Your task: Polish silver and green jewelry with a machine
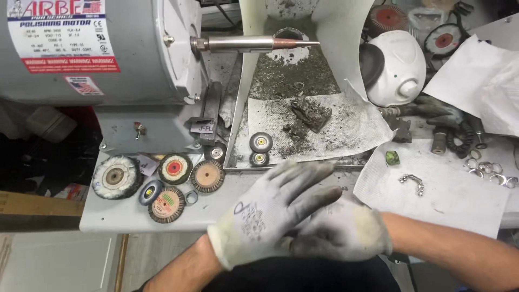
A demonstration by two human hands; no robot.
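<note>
Gloved left hand (270, 208) fingers (303, 176) overlap right hand (343, 230).

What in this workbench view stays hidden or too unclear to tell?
- Right hand: the left hand lies across it, hiding its fingers and anything under them.
- Polishing motor: cut off by the top and left edges.
- Small rings: too small to tell their details.
- Dark lump on the dusty mesh sheet: caked in grime, so its kind is unclear.
- White respirator mask: partly behind the white hood wall.
</note>
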